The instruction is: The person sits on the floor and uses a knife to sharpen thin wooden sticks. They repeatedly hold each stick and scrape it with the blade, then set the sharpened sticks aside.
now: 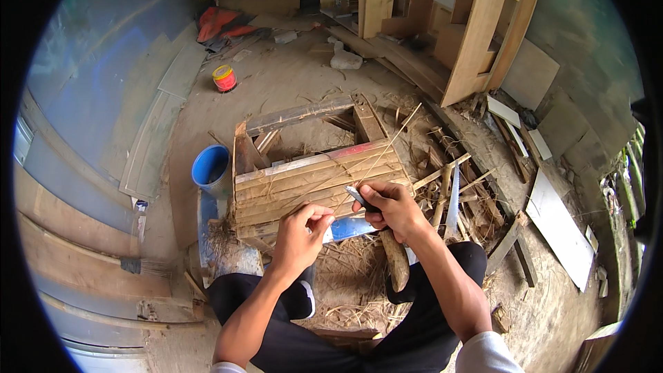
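Note:
My right hand is closed around a knife with a short grey blade and a dark part by the fingers. Below that hand hangs a curved wooden piece; whether it belongs to the knife I cannot tell. My left hand is pinched, thumb against fingers, just left of the blade; what it grips is too thin to make out. A thin bamboo strip slants up and right from near the blade. Both hands are over the near edge of a low slatted wooden bench.
A blue bucket stands left of the bench. Shavings and wood scraps litter the floor to the right, near a white board. Farther off are a red-and-yellow tub and leaning planks. A blue-grey wall runs along the left.

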A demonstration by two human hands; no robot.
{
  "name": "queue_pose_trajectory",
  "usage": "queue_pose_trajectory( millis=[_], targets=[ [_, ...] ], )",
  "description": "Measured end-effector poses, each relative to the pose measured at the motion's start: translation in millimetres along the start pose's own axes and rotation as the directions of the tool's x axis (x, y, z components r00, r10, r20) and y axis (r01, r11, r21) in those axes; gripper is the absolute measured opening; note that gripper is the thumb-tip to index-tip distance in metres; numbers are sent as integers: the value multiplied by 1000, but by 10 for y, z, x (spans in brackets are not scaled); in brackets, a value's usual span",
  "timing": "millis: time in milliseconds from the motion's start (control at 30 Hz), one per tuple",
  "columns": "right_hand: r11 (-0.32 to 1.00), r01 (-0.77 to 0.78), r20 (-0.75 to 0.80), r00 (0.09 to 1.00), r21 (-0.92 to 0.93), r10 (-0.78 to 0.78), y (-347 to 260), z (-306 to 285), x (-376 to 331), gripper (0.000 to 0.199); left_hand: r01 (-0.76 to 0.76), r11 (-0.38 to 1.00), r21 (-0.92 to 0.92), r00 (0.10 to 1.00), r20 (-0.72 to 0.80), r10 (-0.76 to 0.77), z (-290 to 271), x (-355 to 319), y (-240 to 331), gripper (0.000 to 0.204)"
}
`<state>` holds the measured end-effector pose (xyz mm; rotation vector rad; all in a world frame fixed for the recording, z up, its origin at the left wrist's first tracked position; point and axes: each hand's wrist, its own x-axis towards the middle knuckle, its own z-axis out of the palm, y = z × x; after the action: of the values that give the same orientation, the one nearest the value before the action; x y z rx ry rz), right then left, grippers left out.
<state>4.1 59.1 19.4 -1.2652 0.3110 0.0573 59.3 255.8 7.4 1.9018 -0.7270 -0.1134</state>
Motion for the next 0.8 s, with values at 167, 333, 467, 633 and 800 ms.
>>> queue_pose_trajectory(
  millis=[167, 333, 467, 633, 800],
  targets=[
    [997, 48, -42, 998, -63, -51, 64, 73, 11, 26, 41, 999, -4, 999, -15, -41, 1, 5, 6, 12],
    [975, 43, 205, 979, -218, 2, 138, 177, 25, 28, 58, 998, -29, 997, -57, -60, 23, 22, 22, 11],
    [976, 176, -201, 968, 131, -148, -19, 37, 81, 29, -21, 1000, -22, 999, -38, 20, 0, 24, 28, 9],
    [990, 139, -8, 990, -33, -139, 9, 65, 3, 31, -124, 992, 25, 990, -66, 125, 11, 30, 35, 8],
    [991, 135, -128, 982, -12, -136, -28, 5, 7, 29, -211, 964, 163, 970, -85, 227, -33, -9, 43, 7]
  ],
)
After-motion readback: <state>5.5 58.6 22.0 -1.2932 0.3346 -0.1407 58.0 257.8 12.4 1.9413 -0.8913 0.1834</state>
